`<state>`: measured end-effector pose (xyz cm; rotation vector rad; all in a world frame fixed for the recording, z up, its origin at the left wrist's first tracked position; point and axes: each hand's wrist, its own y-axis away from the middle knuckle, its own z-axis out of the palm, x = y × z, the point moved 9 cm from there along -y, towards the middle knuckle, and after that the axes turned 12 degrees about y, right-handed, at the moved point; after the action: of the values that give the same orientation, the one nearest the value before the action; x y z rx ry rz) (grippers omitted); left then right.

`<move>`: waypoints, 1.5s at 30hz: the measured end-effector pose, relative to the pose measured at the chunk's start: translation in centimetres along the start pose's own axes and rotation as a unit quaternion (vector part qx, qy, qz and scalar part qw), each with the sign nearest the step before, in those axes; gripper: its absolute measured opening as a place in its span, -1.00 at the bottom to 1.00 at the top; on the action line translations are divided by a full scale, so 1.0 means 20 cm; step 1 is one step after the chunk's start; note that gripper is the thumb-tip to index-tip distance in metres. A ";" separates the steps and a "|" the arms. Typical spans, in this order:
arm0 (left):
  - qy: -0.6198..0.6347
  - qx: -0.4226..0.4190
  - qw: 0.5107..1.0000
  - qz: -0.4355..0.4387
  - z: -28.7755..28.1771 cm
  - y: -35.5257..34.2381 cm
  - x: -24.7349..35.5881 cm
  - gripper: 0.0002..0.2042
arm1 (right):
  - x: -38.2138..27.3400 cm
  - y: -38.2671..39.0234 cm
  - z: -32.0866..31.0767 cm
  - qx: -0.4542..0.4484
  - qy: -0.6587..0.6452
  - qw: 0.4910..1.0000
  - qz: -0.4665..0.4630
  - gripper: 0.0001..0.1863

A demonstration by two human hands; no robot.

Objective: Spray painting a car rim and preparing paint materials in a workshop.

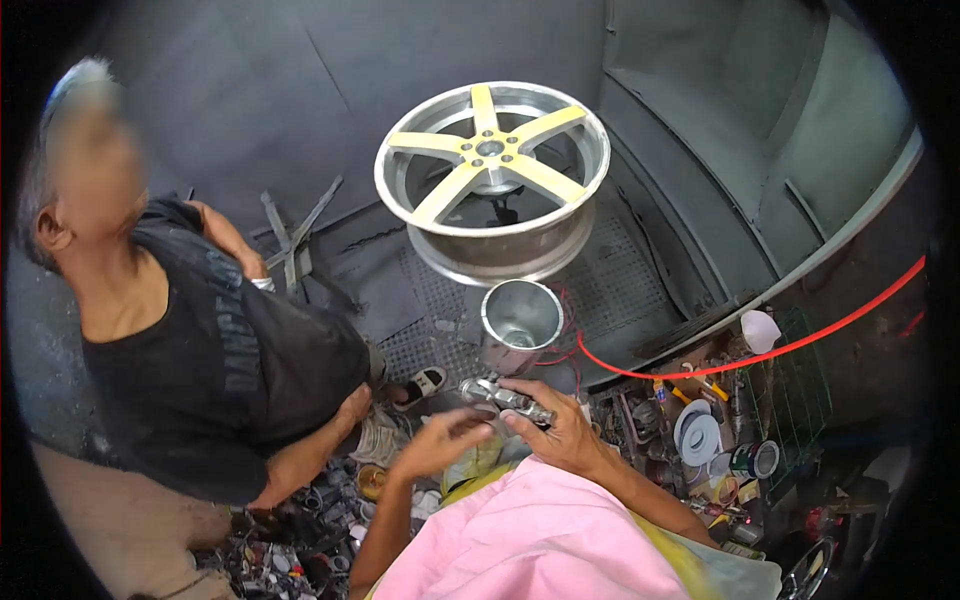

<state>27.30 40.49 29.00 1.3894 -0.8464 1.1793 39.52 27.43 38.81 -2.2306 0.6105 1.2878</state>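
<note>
My right hand grips a metal spray gun near the lower centre, thumb and fingers wrapped round it. My left hand is just left and below the gun, fingers loosely extended toward it and apart. An open silver metal cup is just above the gun; I cannot tell whether it is joined to it. Beyond the cup, a wheel rim with pale yellow spokes lies face up, raised inside a grey booth.
A person in black stands close on my left. A red hose loops along the booth's curved edge. Cans, white rolls, a green wire rack and clutter lie around me. Grey crossed bars stand behind the person.
</note>
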 end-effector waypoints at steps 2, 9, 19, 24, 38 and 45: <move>0.237 0.012 0.969 -0.061 0.23 0.13 -0.15 -0.54 | -0.02 0.08 0.06 -0.029 -0.008 0.998 -0.048 -0.55; 0.435 0.101 0.894 -0.038 0.37 0.24 -0.16 -0.33 | -0.07 0.19 0.25 -0.091 0.038 0.994 -0.043 -0.52; 0.605 0.295 0.739 -0.010 0.27 0.60 -0.50 -0.51 | -0.14 0.39 0.82 -0.269 0.181 0.917 -0.233 -0.42; 0.569 0.477 0.659 0.126 0.07 1.04 -0.55 -0.73 | -0.22 0.55 0.99 -0.349 0.109 0.884 -0.292 -0.33; 0.668 0.585 0.400 0.226 0.05 2.12 -1.07 -0.60 | 0.05 1.31 1.58 -0.667 0.111 0.734 -0.068 -0.66; 0.682 0.587 0.361 0.246 0.14 2.49 -1.21 -0.57 | -0.03 1.54 1.70 -0.650 0.102 0.734 -0.171 -0.50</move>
<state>-25.45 26.35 19.49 0.3198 1.2317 2.9340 -1.70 24.29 18.72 -3.3016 -1.0041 1.4332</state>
